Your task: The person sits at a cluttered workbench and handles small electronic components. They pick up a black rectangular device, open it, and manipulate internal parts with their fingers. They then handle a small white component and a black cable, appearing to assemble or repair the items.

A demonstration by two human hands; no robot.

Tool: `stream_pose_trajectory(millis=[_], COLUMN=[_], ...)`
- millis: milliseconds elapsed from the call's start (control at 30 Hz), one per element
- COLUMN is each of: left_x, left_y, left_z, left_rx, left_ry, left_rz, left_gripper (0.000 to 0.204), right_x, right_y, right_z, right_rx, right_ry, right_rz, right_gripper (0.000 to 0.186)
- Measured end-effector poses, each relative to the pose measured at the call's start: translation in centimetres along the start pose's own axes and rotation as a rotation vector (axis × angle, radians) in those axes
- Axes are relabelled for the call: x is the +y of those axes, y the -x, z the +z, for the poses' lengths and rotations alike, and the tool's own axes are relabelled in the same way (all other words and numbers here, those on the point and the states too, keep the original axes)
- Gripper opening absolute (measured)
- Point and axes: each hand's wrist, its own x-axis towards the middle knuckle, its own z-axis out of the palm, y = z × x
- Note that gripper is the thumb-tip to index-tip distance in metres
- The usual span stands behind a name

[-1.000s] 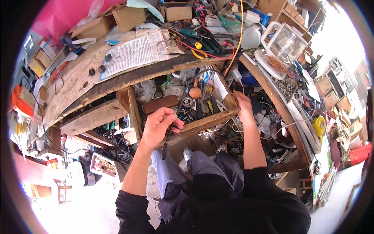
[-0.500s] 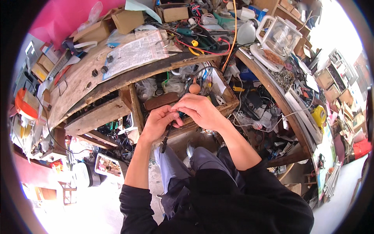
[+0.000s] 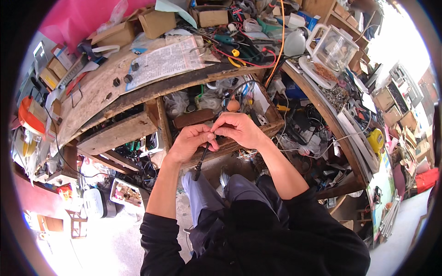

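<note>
Both hands meet at the front of an open wooden drawer (image 3: 253, 139), fingertips touching. My left hand (image 3: 189, 141) pinches a black cable (image 3: 201, 158), whose thicker dark end hangs down over my left knee. My right hand (image 3: 241, 131) is closed in a pinch at the cable's upper end; the small part between its fingertips is too hidden to name. Just behind the hands, a brown oblong case (image 3: 193, 118) and an orange-brown rubber bulb (image 3: 233, 106) lie in the drawer among plastic bags and tools.
A printed sheet (image 3: 163, 62) and small black blocks (image 3: 128, 78) lie on the worn bench. Yellow-handled pliers (image 3: 235, 60) and wires sit behind. To the right are a clear jug (image 3: 334, 49), a yellow tape measure (image 3: 376, 140) and cluttered shelves. An orange-red round thing (image 3: 32, 116) stands left.
The hands stay together at the drawer front, with the fingertips shifted slightly and the cable still hanging. The whole view has moved a little.
</note>
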Motion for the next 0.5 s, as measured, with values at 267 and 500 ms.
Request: stream_pose_trajectory(millis=[267,500], left_x=[0.8,0.2], left_y=[0.0,0.1], left_z=[0.7,0.6], left_rx=[0.053,0.081], left_ry=[0.061,0.036], left_rz=[-0.023,0.031], left_gripper=[0.023,0.02], right_x=[0.2,-0.3], right_y=[0.3,0.6], right_z=[1.0,1.6], right_rx=[0.118,0.182], right_ry=[-0.188,0.001], right_rz=[0.185,0.187], right_gripper=[0.009,0.011])
